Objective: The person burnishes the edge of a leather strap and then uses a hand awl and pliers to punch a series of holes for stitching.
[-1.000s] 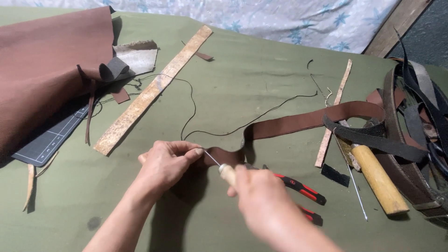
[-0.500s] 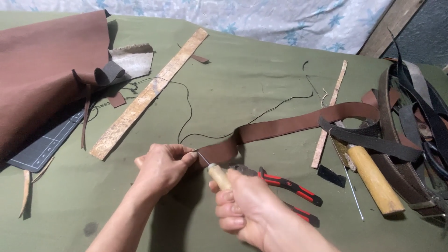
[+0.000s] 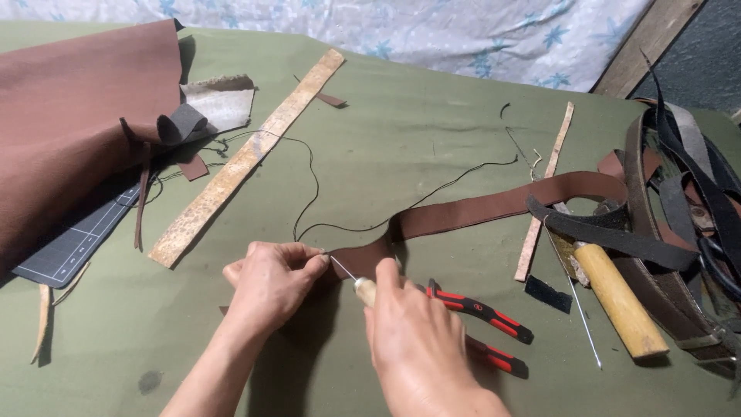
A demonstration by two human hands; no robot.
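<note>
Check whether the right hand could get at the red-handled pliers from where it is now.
Probably yes: the pliers lie uncovered on the green cloth just beside the right hand, though it already grips an awl.

awl handle point(image 3: 364, 290) mostly hidden in right hand point(image 3: 421, 344), pliers point(image 3: 482, 320) partly covered, belt pile point(image 3: 687, 232) cut off at right edge
</note>
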